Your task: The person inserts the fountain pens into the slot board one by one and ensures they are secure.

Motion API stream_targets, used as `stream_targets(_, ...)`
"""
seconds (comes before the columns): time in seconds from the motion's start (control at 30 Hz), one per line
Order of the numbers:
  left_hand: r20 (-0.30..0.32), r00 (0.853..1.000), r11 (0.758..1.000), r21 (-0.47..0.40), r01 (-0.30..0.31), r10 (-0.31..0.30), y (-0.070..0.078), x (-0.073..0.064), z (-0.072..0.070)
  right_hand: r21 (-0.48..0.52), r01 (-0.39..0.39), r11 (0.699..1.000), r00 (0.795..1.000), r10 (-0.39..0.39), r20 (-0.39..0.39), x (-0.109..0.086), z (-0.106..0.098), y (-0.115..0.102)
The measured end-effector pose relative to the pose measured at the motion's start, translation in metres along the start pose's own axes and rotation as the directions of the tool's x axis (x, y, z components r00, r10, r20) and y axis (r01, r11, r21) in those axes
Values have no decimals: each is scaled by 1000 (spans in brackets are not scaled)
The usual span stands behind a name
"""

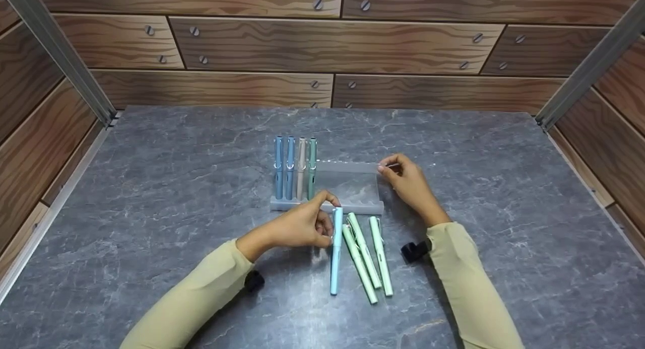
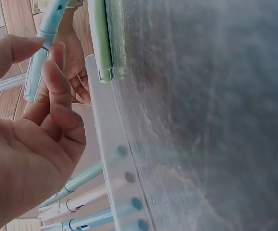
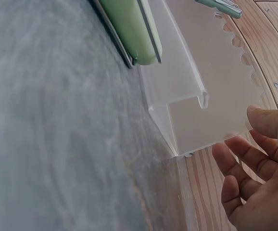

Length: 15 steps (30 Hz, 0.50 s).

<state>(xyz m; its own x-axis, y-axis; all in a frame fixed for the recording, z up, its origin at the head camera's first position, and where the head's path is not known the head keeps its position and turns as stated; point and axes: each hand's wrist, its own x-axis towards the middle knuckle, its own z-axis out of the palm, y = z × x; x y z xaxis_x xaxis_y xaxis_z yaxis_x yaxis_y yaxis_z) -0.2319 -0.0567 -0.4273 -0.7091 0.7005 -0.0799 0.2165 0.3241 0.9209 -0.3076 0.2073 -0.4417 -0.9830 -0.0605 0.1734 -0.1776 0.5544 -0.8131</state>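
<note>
My left hand (image 1: 297, 225) pinches a light blue pen (image 1: 335, 261) between thumb and fingers, in front of a clear plastic pen rack (image 1: 352, 208). In the left wrist view that pen (image 2: 46, 33) slants past the fingertips, raised off the tabletop. At the rack's upper right corner, my right hand (image 1: 412, 187) holds the edge between thumb and fingers; the right wrist view shows the thumb (image 3: 266, 120) on the scalloped panel (image 3: 216, 86). Several pens stand in the rack's left slots: two blue, a beige pen (image 1: 301, 170) and a dark green pen (image 1: 312, 167).
Three light green pens (image 1: 381, 258) lie on the grey marbled table (image 1: 151, 213), just right of the blue pen. Black wrist straps (image 1: 415, 252) show at both sleeves. Wood-patterned walls (image 1: 322, 44) and metal posts (image 1: 65, 57) enclose the table.
</note>
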Motion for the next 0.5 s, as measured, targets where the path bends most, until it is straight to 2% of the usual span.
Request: stream_targets(0.5,-80,997,999,-33,-9,7,0,1,-2,18,0,1000,1000,0,-11,0,0,1)
